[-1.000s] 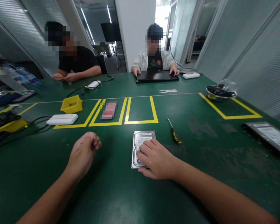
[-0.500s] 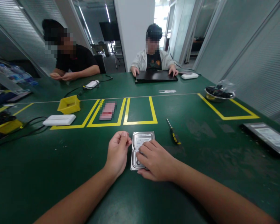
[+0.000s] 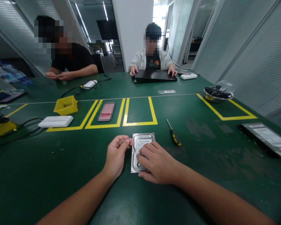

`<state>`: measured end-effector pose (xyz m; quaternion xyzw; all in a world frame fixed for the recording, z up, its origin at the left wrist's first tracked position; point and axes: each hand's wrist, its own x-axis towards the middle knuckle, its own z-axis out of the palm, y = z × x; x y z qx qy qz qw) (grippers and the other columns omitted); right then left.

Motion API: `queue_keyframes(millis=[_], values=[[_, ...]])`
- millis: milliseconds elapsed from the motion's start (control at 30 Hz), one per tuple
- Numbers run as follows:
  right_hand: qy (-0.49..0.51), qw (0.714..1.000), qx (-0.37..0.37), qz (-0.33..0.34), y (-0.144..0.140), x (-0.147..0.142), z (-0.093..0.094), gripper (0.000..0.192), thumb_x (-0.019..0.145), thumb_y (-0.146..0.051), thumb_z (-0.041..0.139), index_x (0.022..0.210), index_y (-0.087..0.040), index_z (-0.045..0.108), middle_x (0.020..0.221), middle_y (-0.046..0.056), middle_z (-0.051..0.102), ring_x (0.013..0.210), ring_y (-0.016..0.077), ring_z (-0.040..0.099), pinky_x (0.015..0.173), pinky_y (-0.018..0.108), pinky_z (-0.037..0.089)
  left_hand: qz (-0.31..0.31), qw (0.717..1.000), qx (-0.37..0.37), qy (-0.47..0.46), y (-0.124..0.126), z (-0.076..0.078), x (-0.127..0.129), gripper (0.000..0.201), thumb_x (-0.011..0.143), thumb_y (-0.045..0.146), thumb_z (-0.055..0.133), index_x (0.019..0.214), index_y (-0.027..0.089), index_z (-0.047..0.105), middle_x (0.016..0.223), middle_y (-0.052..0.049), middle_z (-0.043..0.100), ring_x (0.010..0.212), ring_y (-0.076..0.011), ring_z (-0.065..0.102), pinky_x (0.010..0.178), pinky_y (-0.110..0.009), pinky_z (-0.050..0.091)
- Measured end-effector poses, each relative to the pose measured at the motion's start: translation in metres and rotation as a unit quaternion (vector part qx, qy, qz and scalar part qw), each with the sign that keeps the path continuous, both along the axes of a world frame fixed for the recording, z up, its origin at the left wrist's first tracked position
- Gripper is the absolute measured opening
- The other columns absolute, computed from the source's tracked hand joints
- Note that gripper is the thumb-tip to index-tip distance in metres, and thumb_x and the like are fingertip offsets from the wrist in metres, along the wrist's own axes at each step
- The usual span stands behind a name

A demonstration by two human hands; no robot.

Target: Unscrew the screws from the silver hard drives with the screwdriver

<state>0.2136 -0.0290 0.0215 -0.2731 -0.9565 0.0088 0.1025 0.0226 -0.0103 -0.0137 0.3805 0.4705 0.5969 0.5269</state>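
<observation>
A silver hard drive [image 3: 135, 147] with a white label lies flat on the green table in front of me. My right hand [image 3: 154, 162] rests over its right side, fingers curled on the top and thumb at the near edge, covering part of the label. Beside the drive's upper left edge is my left hand [image 3: 117, 153], thumb and fingertips pinched together; anything between them is too small to make out. To the right of the drive lies a screwdriver [image 3: 174, 135] with a black and yellow handle, its tip pointing away from me.
Yellow tape [image 3: 140, 124] marks areas across the table, one holding a pink object [image 3: 106, 112]. To the left are a yellow bin [image 3: 66, 106] and a white power strip [image 3: 56, 121]. A metal bowl [image 3: 217, 97] and another drive [image 3: 267, 137] lie right. Two people sit opposite.
My left hand has lowered slightly, its fingertips now at the drive's edge. My right hand stays on the drive. The whole view has shifted a little.
</observation>
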Motion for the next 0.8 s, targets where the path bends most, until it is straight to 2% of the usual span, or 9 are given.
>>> queue_keyframes(millis=[267, 433, 800], values=[[0.002, 1.0, -0.01, -0.01, -0.002, 0.0, -0.001, 0.055, 0.091, -0.055, 0.051, 0.125, -0.012, 0.054, 0.117, 0.014, 0.055, 0.102, 0.0294, 0.046, 0.091, 0.047, 0.037, 0.004, 1.0, -0.01, 0.002, 0.007, -0.004, -0.004, 0.027, 0.079, 0.032, 0.074, 0.096, 0.014, 0.063, 0.087, -0.004, 0.068, 0.076, -0.0115, 0.063, 0.072, -0.023, 0.047], [0.006, 1.0, -0.016, -0.008, -0.001, 0.0, -0.001, 0.053, 0.092, -0.054, 0.05, 0.125, -0.013, 0.055, 0.117, 0.014, 0.056, 0.102, 0.0288, 0.046, 0.09, 0.047, 0.037, -0.031, 0.999, -0.01, -0.005, 0.008, -0.001, -0.005, 0.022, 0.082, 0.032, 0.071, 0.091, 0.015, 0.062, 0.078, 0.0, 0.061, 0.07, -0.0089, 0.054, 0.069, -0.02, 0.044], [-0.002, 1.0, -0.023, -0.007, 0.0, -0.001, 0.001, 0.05, 0.093, -0.052, 0.049, 0.124, -0.013, 0.055, 0.112, 0.012, 0.058, 0.1, 0.0278, 0.047, 0.09, 0.046, 0.037, -0.068, 0.989, 0.028, 0.127, 0.004, 0.007, -0.01, 0.013, 0.083, 0.029, 0.068, 0.087, 0.017, 0.063, 0.072, 0.002, 0.058, 0.067, -0.011, 0.051, 0.065, -0.021, 0.041]])
